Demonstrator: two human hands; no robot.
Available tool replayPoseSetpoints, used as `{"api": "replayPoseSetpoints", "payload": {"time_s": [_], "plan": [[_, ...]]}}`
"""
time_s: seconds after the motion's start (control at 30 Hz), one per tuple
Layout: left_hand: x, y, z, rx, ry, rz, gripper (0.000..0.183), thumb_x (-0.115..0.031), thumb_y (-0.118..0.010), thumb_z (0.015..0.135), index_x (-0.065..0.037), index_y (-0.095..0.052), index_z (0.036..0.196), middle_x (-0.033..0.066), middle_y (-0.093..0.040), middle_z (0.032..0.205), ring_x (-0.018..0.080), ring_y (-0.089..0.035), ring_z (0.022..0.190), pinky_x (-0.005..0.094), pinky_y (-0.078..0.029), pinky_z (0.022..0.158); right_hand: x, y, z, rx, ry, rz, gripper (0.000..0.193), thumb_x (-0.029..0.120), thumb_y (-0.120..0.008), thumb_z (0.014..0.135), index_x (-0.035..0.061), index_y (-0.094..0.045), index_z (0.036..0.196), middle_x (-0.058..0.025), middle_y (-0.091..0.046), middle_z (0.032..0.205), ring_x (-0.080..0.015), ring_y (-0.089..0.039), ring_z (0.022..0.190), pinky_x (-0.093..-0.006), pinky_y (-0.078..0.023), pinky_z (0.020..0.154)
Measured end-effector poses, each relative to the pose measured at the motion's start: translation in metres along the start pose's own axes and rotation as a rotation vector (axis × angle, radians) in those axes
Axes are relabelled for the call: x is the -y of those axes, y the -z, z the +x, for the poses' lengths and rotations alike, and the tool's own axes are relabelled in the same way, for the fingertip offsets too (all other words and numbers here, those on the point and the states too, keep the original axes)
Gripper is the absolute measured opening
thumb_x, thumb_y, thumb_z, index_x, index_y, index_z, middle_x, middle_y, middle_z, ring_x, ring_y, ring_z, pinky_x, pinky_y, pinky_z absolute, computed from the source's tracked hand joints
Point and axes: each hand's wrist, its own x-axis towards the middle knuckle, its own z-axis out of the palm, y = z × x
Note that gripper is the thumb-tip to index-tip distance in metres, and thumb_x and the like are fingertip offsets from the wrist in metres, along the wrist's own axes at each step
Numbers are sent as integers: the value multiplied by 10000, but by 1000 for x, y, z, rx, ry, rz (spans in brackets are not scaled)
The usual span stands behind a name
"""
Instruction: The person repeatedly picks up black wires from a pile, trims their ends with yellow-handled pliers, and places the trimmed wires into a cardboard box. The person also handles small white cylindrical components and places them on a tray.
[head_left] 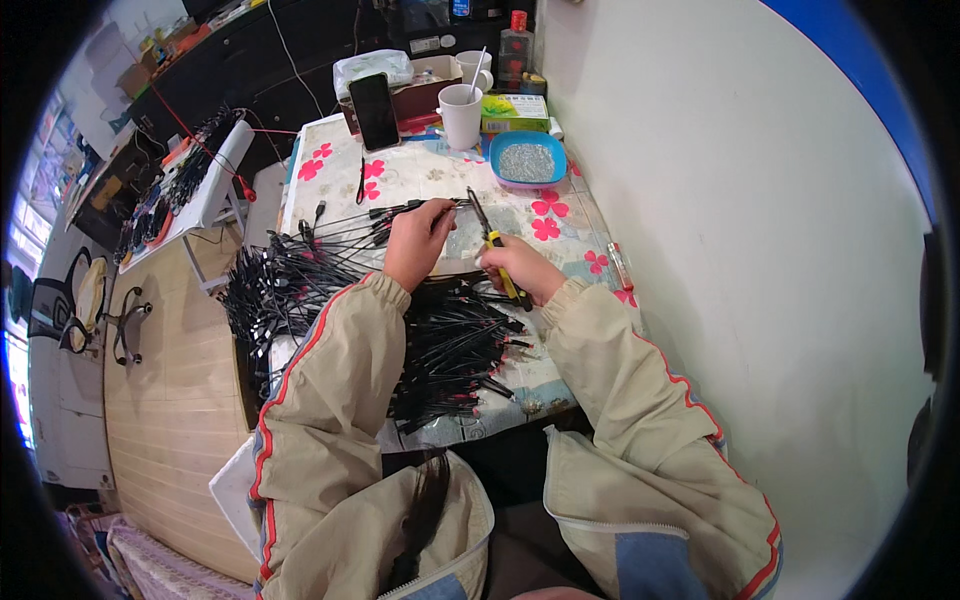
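Note:
My left hand is closed on a thin black cable whose connector end points left over the flowered tablecloth. My right hand grips a slim tool with a yellow-and-black handle; its dark tip reaches up toward the cable end near my left fingers. A big heap of black cables lies under my forearms, and another bundle spills over the table's left edge.
A blue bowl of small metal parts sits at the back right. Behind it stand two white cups, a black phone propped upright, a green box and a bottle. A white wall runs along the right.

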Motion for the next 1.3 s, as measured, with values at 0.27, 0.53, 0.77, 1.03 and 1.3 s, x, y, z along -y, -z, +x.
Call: {"api": "replayPoseSetpoints", "payload": {"time_s": [0.27, 0.53, 0.77, 1.03, 1.3], "plan": [[-22, -5, -15, -132, -94, 255, 118, -135, -630, 849, -32, -649, 903, 181, -622, 716, 349, -611, 628, 407, -472, 546, 2, -23, -2, -17, 20, -36, 177, 162, -594, 774, -1, -525, 789, -54, -517, 651, -154, -481, 542, -310, -378, 493], [-27, -7, -16, -151, -145, 262, 94, -127, -618, 843, -35, -631, 856, 176, -608, 697, 355, -600, 629, 429, -466, 552, -8, -17, 7, -82, 50, -177, 228, 172, -608, 764, -41, -557, 825, -108, -575, 691, -179, -527, 556, -328, -405, 493], [-28, -7, -19, -110, -102, 182, 100, -106, -613, 844, -8, -623, 859, 190, -604, 706, 366, -603, 648, 419, -465, 558, -6, -9, 4, -29, -35, -276, 253, 173, -608, 773, -60, -567, 864, -120, -598, 718, -187, -564, 597, -315, -415, 525], [-31, -1, -23, -71, -56, 43, 101, -87, -613, 845, 4, -628, 887, 193, -613, 726, 359, -614, 659, 396, -470, 566, -5, -8, -4, -35, 122, -299, 294, 195, -619, 768, -64, -577, 900, -129, -618, 767, -181, -573, 625, -330, -410, 537], [-39, 9, -28, 179, 14, 84, 169, -90, -636, 857, 17, -661, 985, 174, -676, 806, 260, -676, 712, 318, -503, 631, -3, -2, -7, -17, 7, -355, 225, 178, -606, 775, -34, -575, 843, -77, -575, 671, -160, -518, 533, -328, -396, 502]]}}
